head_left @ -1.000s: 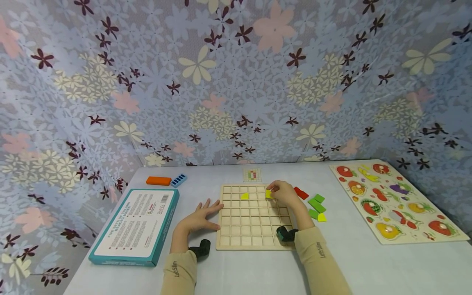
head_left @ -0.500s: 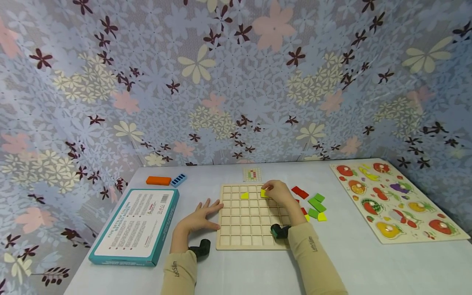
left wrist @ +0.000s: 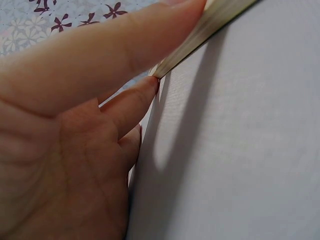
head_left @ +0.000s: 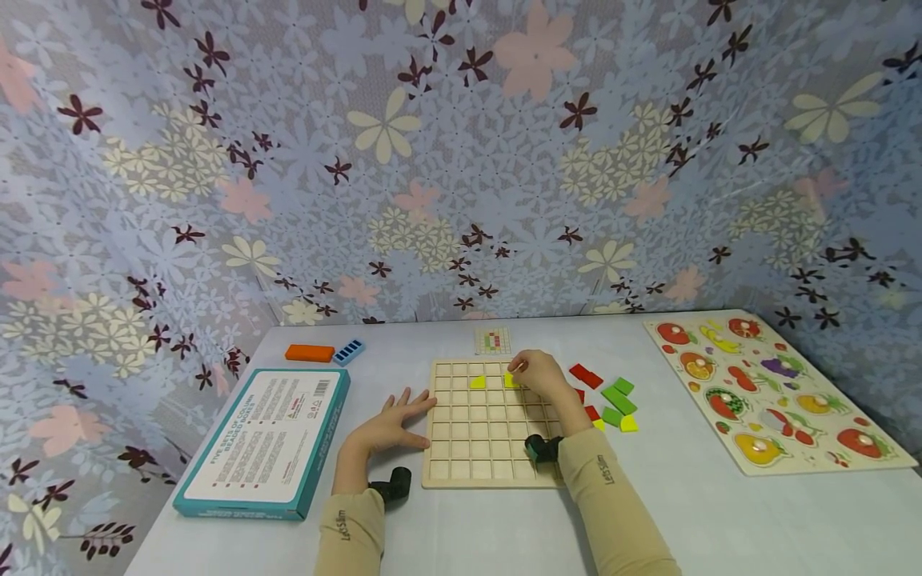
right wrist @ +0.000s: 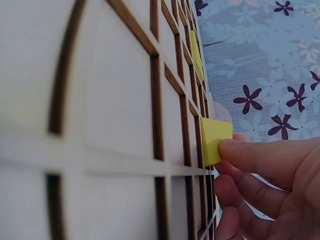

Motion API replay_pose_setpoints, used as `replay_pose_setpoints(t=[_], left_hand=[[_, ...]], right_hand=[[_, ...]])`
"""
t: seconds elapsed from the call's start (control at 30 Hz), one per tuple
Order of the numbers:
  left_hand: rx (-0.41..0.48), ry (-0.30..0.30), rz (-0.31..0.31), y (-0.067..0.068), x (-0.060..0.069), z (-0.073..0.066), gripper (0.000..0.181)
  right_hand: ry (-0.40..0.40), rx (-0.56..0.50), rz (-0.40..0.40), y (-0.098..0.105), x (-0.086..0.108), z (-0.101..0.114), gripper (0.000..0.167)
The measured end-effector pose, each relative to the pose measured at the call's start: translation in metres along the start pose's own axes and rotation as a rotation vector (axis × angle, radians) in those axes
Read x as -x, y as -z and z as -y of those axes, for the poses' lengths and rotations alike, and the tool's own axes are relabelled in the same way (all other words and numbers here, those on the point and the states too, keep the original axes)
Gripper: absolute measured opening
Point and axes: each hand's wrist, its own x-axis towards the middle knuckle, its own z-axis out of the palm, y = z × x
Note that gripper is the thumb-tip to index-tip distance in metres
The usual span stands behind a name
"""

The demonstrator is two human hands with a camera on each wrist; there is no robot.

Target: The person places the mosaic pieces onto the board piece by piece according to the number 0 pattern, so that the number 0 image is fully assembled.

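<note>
A wooden grid board (head_left: 479, 432) lies on the table. One yellow tile (head_left: 479, 382) sits in its second row, also visible as a yellow strip (right wrist: 197, 56) in the right wrist view. My right hand (head_left: 542, 376) pinches another yellow tile (right wrist: 216, 141) between thumb and fingers, at the board's upper part; in the right wrist view this tile stands tilted against the grid ridges. My left hand (head_left: 389, 426) rests at the board's left edge with fingers spread; in the left wrist view the thumb and a fingertip of that hand (left wrist: 85, 110) touch the board's side (left wrist: 200, 37).
Right of the board lie red tiles (head_left: 587, 376), green tiles (head_left: 619, 400) and a yellow tile (head_left: 629, 423). A small pattern card (head_left: 493, 341) is behind it. A teal-edged box (head_left: 262, 440), an orange block (head_left: 310, 353) and a blue piece (head_left: 349, 352) are left; a fruit board (head_left: 778, 392) is right.
My right hand has moved left along the board's upper part with the yellow tile, uncovering more tiles beside the board. The left hand has stayed in place.
</note>
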Motion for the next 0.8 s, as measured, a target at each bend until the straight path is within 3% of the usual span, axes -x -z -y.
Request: replay_pose_setpoints(t=[0.8], left_hand=[[0.028, 0.013, -0.01, 0.0007, 0.0012, -0.0019, 0.079]], right_hand=[[-0.022, 0.053, 0.035, 0.0007, 0.0037, 0.0032, 0.017]])
